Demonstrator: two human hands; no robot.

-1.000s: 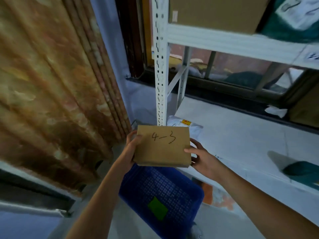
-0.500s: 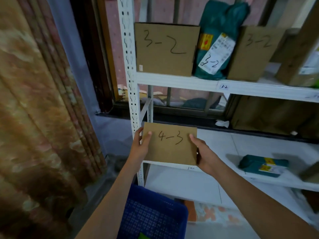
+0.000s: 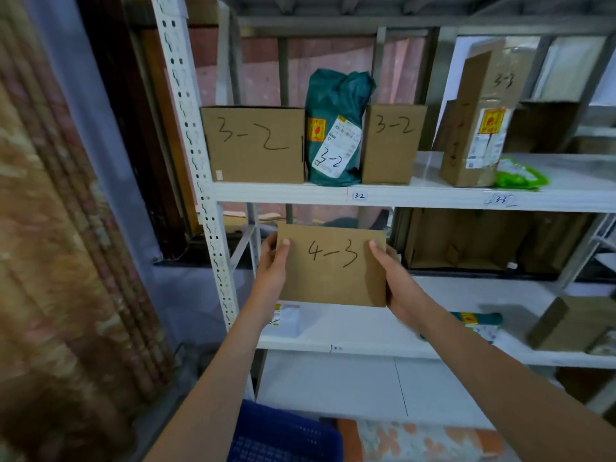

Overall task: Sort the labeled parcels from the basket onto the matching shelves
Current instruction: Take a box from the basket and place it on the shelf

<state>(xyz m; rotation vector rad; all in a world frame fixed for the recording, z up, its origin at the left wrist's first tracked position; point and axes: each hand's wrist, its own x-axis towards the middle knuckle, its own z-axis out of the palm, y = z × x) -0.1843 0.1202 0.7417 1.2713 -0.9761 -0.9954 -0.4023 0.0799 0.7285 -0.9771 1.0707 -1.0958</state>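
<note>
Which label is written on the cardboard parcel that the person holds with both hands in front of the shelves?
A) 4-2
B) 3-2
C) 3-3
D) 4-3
D: the flat cardboard parcel, held between the left hand and the right hand, bears "4-3" in black handwriting.

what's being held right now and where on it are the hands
A flat cardboard parcel marked 4-3, held upright by both hands: left hand grips its left edge, right hand its right edge, thumbs on the front.
</note>
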